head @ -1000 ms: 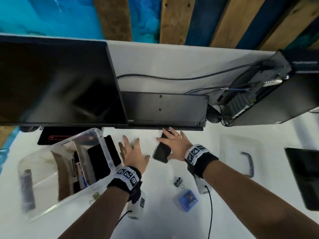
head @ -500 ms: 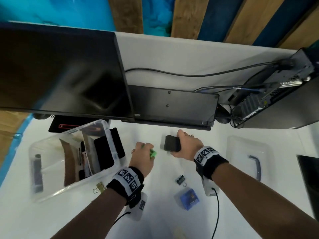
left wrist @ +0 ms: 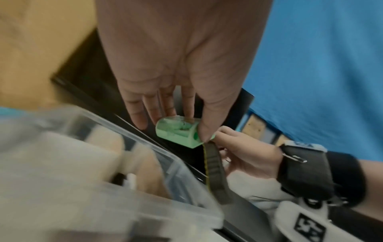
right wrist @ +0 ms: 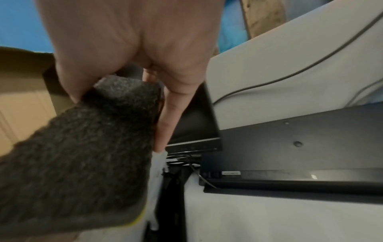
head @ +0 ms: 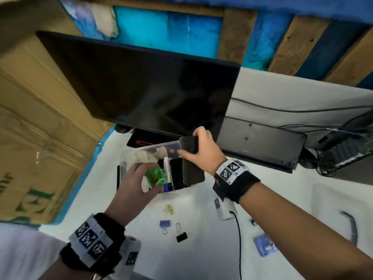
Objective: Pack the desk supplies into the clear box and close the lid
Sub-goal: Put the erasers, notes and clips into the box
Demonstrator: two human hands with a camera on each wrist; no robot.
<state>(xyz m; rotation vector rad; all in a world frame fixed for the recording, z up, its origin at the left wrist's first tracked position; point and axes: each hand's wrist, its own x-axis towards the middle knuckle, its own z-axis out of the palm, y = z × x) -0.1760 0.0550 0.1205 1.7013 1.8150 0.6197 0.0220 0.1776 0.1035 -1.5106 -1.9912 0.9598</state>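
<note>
A small green translucent sharpener (left wrist: 179,131) and a dark scouring sponge (head: 191,160) with a yellow edge are held over the open clear box (head: 141,154); its lid (head: 339,203) lies apart, 3 binder clips (head: 181,236) nearby.

The box (head: 141,156) is placed on the desk (head: 201,259) in front of the monitor (head: 141,87). Three clips (head: 181,236) are laid on the desk just before the box. The lid (head: 343,209) is set well to the right. A carton (head: 30,128) is stood left of the desk.
</note>
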